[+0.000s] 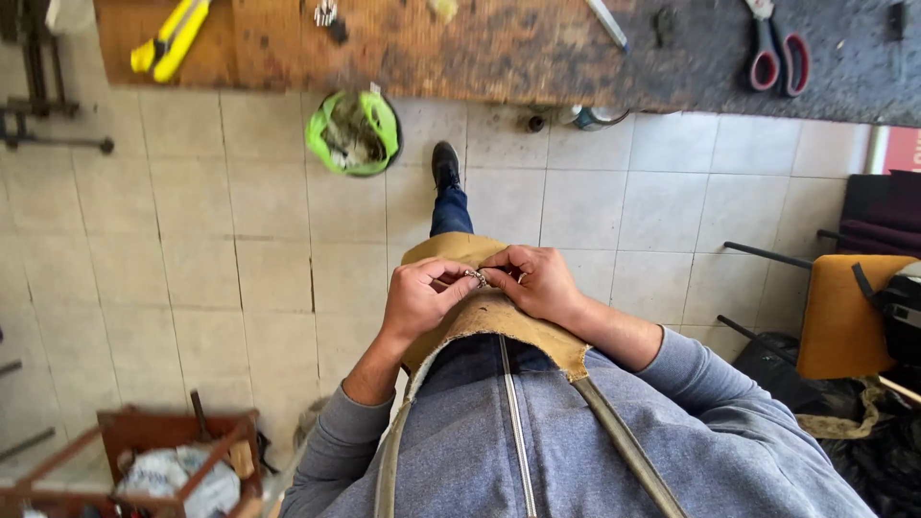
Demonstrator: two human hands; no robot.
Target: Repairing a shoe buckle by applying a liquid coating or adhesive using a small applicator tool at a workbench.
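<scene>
While both hands meet over the tan apron [499, 317] at the person's lap, a small metal ring piece [477, 277] sits pinched between them. Left hand [419, 295] closes thumb and forefinger on its near-left side; right hand [539, 280] curls shut on its right side, fingertips touching the piece. Judged: hard, stiff metal, very light, smooth and easy to let slip, so a fingertip pinch on the rim from both sides suits it; too small to tell if it is a ring or a chain link.

Counts: one metal piece, two hands, one apron. Far above the grip: one workbench [537, 58], one pair of red-handled scissors [779, 48], one yellow tool [171, 40]. One green-lined bucket [352, 132] on the floor beyond the grip, one wooden crate [173, 460] down-left, one orange chair [844, 317] to the right.
</scene>
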